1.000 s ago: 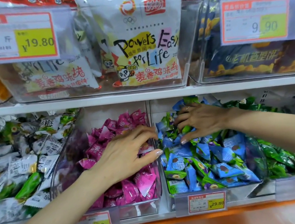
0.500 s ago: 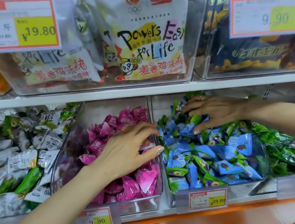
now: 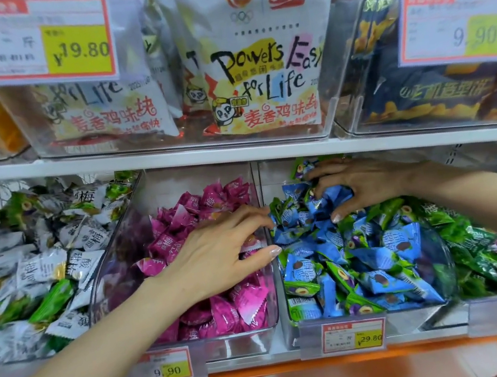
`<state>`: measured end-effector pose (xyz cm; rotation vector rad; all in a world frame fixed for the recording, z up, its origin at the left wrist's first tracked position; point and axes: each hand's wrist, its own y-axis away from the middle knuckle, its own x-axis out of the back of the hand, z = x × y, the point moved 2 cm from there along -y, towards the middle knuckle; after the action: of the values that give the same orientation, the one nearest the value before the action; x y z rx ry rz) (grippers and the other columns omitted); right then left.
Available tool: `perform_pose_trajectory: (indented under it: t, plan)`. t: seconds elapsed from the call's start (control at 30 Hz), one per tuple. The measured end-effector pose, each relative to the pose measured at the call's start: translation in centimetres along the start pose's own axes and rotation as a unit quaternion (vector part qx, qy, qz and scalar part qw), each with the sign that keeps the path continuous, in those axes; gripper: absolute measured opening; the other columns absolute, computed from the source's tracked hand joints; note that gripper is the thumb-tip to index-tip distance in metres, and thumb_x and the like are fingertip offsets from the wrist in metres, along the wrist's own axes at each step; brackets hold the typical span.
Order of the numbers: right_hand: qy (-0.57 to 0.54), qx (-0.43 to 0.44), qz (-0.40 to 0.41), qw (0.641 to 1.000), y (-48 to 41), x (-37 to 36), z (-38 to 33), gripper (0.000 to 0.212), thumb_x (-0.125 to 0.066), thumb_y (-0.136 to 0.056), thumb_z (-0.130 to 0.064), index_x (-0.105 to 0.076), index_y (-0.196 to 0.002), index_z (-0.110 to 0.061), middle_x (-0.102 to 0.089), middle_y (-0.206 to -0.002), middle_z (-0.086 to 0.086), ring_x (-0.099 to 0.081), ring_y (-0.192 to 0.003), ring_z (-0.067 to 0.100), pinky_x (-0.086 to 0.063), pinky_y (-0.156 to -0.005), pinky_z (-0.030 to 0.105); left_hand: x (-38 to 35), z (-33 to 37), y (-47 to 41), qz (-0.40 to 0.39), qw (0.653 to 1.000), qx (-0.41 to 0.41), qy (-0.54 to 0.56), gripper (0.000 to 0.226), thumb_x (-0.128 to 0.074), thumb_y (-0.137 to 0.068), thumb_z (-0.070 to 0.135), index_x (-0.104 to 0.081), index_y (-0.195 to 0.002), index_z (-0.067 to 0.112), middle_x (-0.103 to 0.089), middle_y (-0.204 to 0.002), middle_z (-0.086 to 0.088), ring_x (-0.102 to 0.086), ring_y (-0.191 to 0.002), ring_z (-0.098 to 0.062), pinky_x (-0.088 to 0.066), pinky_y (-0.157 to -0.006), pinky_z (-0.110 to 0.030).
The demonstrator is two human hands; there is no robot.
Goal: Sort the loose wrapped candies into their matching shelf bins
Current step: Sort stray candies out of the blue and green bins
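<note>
My left hand [image 3: 218, 256] lies over the pink wrapped candies [image 3: 242, 310] in the clear middle bin [image 3: 111, 290]. Its fingers are straight and reach toward the divider, and I see nothing held in them. My right hand [image 3: 367, 181] is at the back of the neighbouring clear bin [image 3: 444, 260], which holds blue candies [image 3: 381, 281] mixed with green candies [image 3: 300, 291]. Its fingers and thumb curl round a small clump of blue candies [image 3: 334, 197].
On the left, an open bin holds white candies [image 3: 38, 269] with some green ones mixed in. Green candies [image 3: 490, 259] fill the bin at far right. Price tags [image 3: 352, 335] hang along the shelf front. Above, a shelf [image 3: 236, 155] carries snack bags [image 3: 264, 58] in clear bins.
My right hand has moved right and deeper into the mixed bin, its fingers closing round blue candies. My left hand has stayed on the pink candies.
</note>
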<state>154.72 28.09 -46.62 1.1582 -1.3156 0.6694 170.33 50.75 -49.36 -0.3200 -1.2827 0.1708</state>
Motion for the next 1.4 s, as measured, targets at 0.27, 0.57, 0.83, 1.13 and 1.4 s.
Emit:
perform_pose_trajectory:
  t: [0.27, 0.57, 0.83, 1.13, 1.4]
  plan:
    - [0.082, 0.066, 0.031, 0.994, 0.5, 0.5, -3.3, 0.053, -0.064, -0.076, -0.059, -0.054, -0.123, -0.038, -0.035, -0.146, -0.013, -0.027, -0.135, 0.010, -0.024, -0.110, 0.033, -0.2, 0.0, -0.1, -0.020, 1.000, 0.002, -0.012, 0.066, -0.016, -0.078, 0.072, -0.043, -0.130, 0.040, -0.034, -0.142, 0.025, -0.040, -0.091, 0.011, -0.040, -0.067, -0.016]
    - [0.023, 0.096, 0.046, 0.994, 0.9, -3.1, -7.0, 0.015, -0.067, -0.085, -0.025, -0.055, -0.091, -0.016, -0.059, -0.084, -0.012, -0.051, -0.080, 0.008, -0.042, -0.074, 0.031, -0.3, -0.1, -0.2, -0.024, 1.000, 0.005, 0.001, 0.072, -0.015, -0.074, 0.081, -0.042, -0.129, 0.042, -0.030, -0.143, 0.029, -0.049, -0.114, 0.001, -0.041, -0.074, -0.018]
    - [0.129, 0.189, -0.106, 0.968, 1.4, -4.7, -8.1, 0.055, -0.050, -0.084, -0.005, -0.052, -0.132, -0.031, -0.040, -0.146, -0.011, -0.021, -0.140, 0.010, 0.007, -0.117, 0.036, -0.2, 0.0, -0.2, -0.013, 1.000, -0.006, 0.011, 0.079, -0.005, -0.075, 0.082, -0.044, -0.129, 0.040, -0.032, -0.142, 0.028, -0.053, -0.111, -0.001, -0.046, -0.069, -0.018]
    - [0.246, 0.193, -0.137, 0.940, -0.7, -5.3, -7.5, 0.046, -0.054, -0.091, -0.031, -0.044, -0.136, -0.037, -0.026, -0.152, -0.015, -0.014, -0.142, 0.017, -0.008, -0.116, 0.042, 0.0, 0.0, -0.1, -0.002, 1.000, -0.001, -0.001, 0.065, -0.022, -0.079, 0.073, -0.049, -0.125, 0.037, -0.037, -0.139, 0.027, -0.052, -0.113, 0.000, -0.043, -0.068, -0.012]
    - [0.257, 0.126, -0.063, 0.956, 0.2, -2.3, -2.0, 0.043, -0.051, -0.088, -0.055, -0.052, -0.126, -0.034, -0.035, -0.143, -0.014, -0.026, -0.133, 0.015, -0.019, -0.109, 0.032, 0.0, 0.1, -0.1, 0.021, 1.000, -0.013, -0.012, 0.058, -0.023, -0.085, 0.071, -0.054, -0.118, 0.035, -0.047, -0.134, 0.022, -0.061, -0.101, -0.006, -0.047, -0.062, -0.019]
